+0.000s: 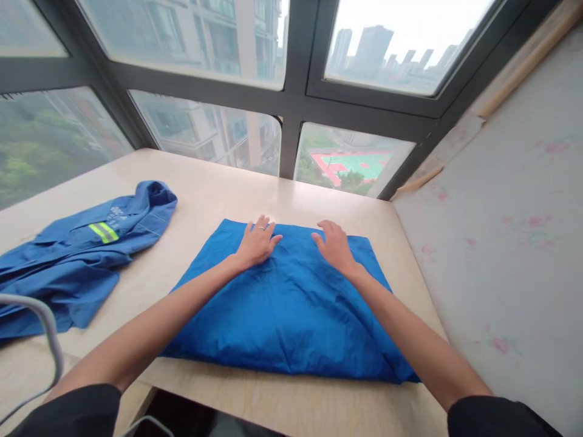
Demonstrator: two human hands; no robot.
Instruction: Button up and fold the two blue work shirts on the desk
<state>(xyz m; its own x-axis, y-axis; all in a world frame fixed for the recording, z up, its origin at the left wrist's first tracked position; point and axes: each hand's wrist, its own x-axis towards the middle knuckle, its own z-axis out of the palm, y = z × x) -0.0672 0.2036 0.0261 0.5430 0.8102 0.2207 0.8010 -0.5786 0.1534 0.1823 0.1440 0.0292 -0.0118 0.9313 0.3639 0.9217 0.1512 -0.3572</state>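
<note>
A bright blue piece of cloth [291, 315], folded into a wide flat shape with some wrinkles, lies on the pale wooden surface before me; whether it is a garment I cannot tell. My left hand [259, 244], with a ring on one finger, rests on its far part with fingers spread. To the right, my right hand [334, 246] is over the same far part, fingers apart and slightly bent. Neither hand grips the cloth. Its near edge runs close to the front of the surface.
A darker blue work jacket [91, 249] with a yellow-and-grey reflective strip lies at the left. A grey cable or tube [52, 340] curves at the lower left. Framed windows [291, 139] border the back, and a flower-patterned wall [510, 243] stands at the right.
</note>
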